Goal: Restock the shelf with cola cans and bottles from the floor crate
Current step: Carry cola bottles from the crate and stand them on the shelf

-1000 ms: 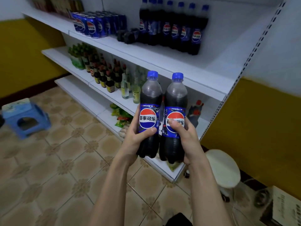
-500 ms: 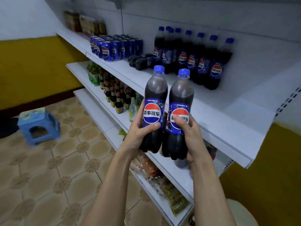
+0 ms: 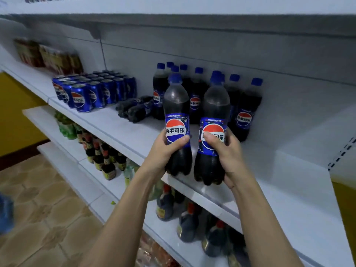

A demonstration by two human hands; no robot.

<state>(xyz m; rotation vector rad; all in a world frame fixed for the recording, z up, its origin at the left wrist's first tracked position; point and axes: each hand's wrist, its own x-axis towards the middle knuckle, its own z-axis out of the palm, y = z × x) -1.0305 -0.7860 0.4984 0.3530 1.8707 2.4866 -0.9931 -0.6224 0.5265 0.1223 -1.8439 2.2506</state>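
Both hands have risen to the white metal shelf [image 3: 119, 130]: left hand [image 3: 163, 151] and right hand [image 3: 229, 153] each wrap fingers around one blue-capped dark cola bottle [image 3: 176, 105], [image 3: 215, 106], upright.

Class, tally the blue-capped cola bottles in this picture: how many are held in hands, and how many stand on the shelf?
Held cola bottles: 2
Standing cola bottles on the shelf: 8, counting visible caps
Total: 10
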